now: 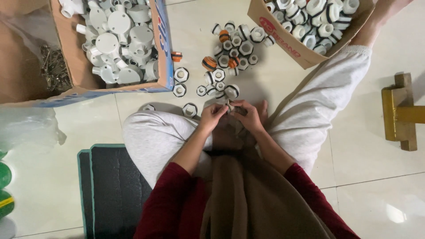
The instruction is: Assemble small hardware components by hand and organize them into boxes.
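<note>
Home floor workshop — boxed fittings point(119, 40).

Small pale part point(226, 105) pinched between left hand point(211, 116) and right hand point(250, 116), mostly hidden by the fingers; shape not readable. Whether the hands fully close on it, unclear. Cardboard box of grey round fittings point(121, 40) at 11 o'clock, cut off by the top edge. Second cardboard box of white ring fittings point(310, 22) at 1 o'clock, also cropped at the top. Heap of thin metal pieces point(55, 66) at 10 o'clock, too small and dark to identify. Green objects point(4, 190) at 8 o'clock, sliced by the left edge. Yellow metal frame point(400, 113) at 3 o'clock, running out of the right edge.
</note>
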